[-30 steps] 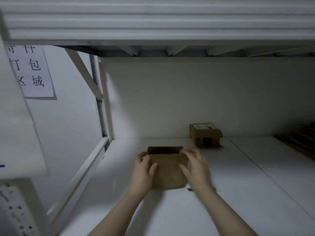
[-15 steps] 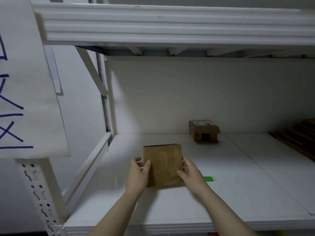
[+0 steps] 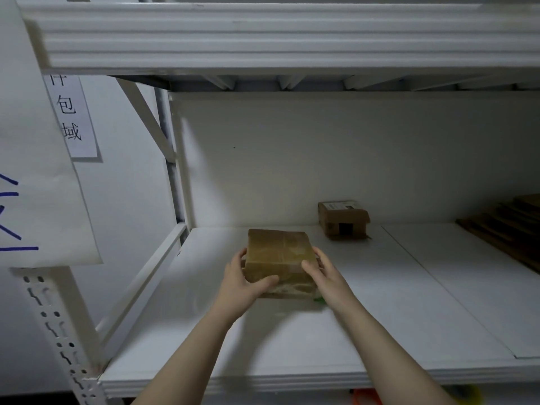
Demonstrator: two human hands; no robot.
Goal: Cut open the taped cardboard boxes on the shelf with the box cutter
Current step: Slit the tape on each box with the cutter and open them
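A taped brown cardboard box [image 3: 277, 255] is held between both hands over the white shelf board [image 3: 380, 311], its broad taped face turned up and toward me. My left hand [image 3: 242, 283] grips its left side with the thumb across the front edge. My right hand [image 3: 327, 273] grips the right side, thumb on the top face. A sliver of green, the box cutter [image 3: 319, 300], shows on the board just under the box's right corner, mostly hidden. A second small cardboard box [image 3: 343, 219] with a white label stands at the back against the wall.
The upper shelf beam [image 3: 263, 36] hangs low overhead. A perforated white upright [image 3: 58, 331] and diagonal brace stand at the left. Flat stacked cardboard [image 3: 508, 229] lies at the right edge. Paper signs [image 3: 73, 118] hang at the left.
The box has been tipped from standing on edge to lying flatter, its taped face up. My view pulled back from the shelf, and the box now covers most of the green cutter.
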